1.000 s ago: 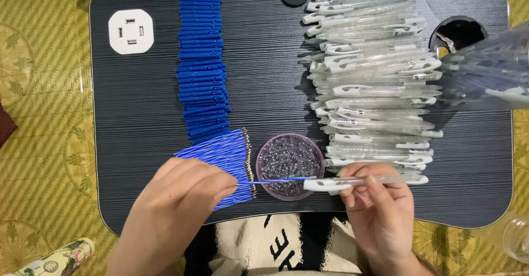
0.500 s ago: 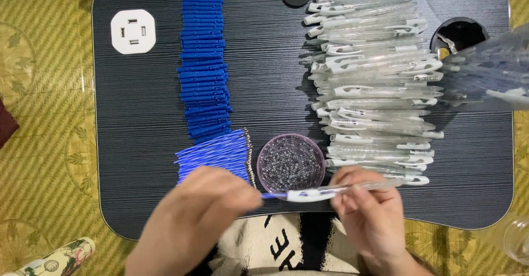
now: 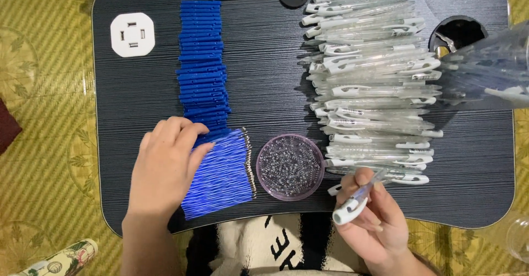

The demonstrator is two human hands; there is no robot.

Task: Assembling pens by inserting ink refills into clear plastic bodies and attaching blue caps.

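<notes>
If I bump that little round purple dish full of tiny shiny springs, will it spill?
Probably it slides rather than tips: the round purple dish looks low and wide, sitting flat on the black ribbed lap desk. The tiny metal springs seem light and loose, so a hard knock might scatter some. They would likely roll or tangle.

Left hand (image 3: 165, 168) lies flat, fingers spread; right hand (image 3: 374, 221) is curled, fingers pinched.

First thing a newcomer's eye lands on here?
The big stack of clear pen barrels on the right of the black tray, then the blue refills fanned out by the left hand. Between them sits a round dish of small springs; the right hand holds one pen.
</notes>
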